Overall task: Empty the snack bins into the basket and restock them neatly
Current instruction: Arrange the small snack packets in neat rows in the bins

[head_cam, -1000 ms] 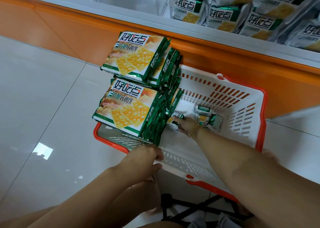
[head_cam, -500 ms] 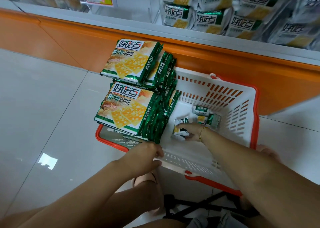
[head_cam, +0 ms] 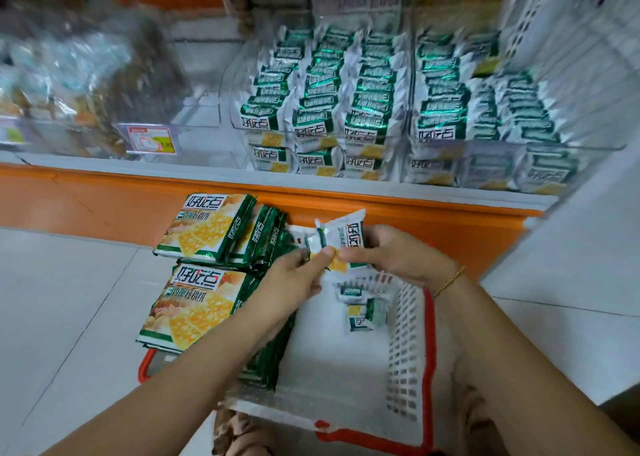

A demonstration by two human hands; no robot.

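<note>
The clear snack bins point(head_cam: 381, 144), behind and above the basket point(head_cam: 428, 334), look full of upright rows. Pushing more in could buckle a row or tip packets over the front wall. Two stacks of large packs point(head_cam: 197, 303) overhang the basket's left rim, and a brush from the forearm beside them might slide them onto the floor.

Over the basket's far end, the left hand point(head_cam: 294, 275) pinches the lower edge of the small packets point(head_cam: 346, 237) between thumb and fingers. The right hand point(head_cam: 394, 254) wraps round the bunch. The foil looks slick, so one could slip out and drop. A few loose packets point(head_cam: 362, 313) lie inside the basket near its right wall.

The large packs carry the brand 好吃点 in big characters, with a smaller line that seems to read 香脆核桃饼. The same brand shows on the binned and held packets. The price tag point(head_cam: 152, 140), up left of the basket, is too blurred to read.
</note>
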